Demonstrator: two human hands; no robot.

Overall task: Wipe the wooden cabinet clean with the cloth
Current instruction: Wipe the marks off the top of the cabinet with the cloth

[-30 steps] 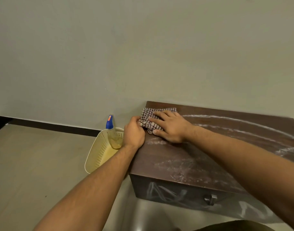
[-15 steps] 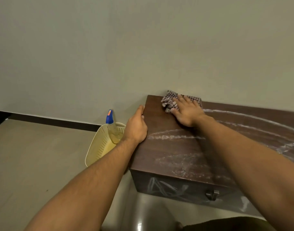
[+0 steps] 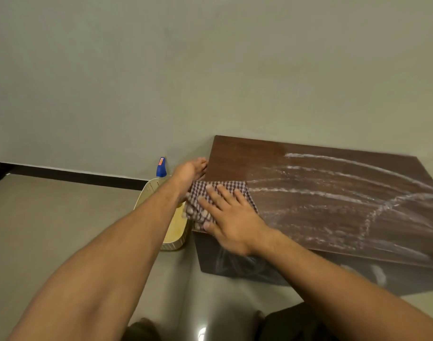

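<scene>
The dark wooden cabinet (image 3: 333, 198) stands low against the wall, its top streaked with white arcs on the right; the far left strip looks clean. A checked cloth (image 3: 198, 193) lies at the top's front left corner, hanging slightly over the left edge. My right hand (image 3: 232, 217) presses flat on the cloth, fingers spread. My left hand (image 3: 191, 172) rests against the cabinet's left edge, beside the cloth, with its fingers partly hidden.
A cream plastic basket (image 3: 176, 232) sits on the floor just left of the cabinet, holding a spray bottle with a blue top (image 3: 161, 167). The grey wall rises right behind the cabinet. Smeared streaks mark the cabinet's front face (image 3: 235, 264).
My right hand has dragged the cloth from the back left of the top down to the front left corner. The left hand stayed at the left edge.
</scene>
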